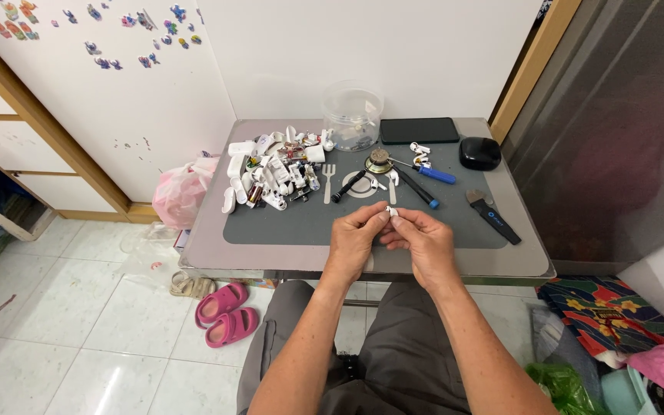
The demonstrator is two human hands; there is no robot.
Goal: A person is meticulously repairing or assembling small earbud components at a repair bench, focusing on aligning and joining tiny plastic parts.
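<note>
Both hands' fingertips pinch one small white earbud (392, 210).

Both hands' grip meets over the near edge of the grey mat (286, 227). To either side of the grip the mat lies bare, giving open passage left and right. Just beyond the grip stand the screwdrivers (416, 188) and a white fork (329, 183). Farther left and beyond, the pile of white earbud parts (274, 173) blocks the way. Beyond right lie a flat pry tool (493, 216) and a black case (479, 153). At the far tabletop (209, 246) edge stand a clear plastic jar (353, 115) and a black phone (419, 130).
</note>
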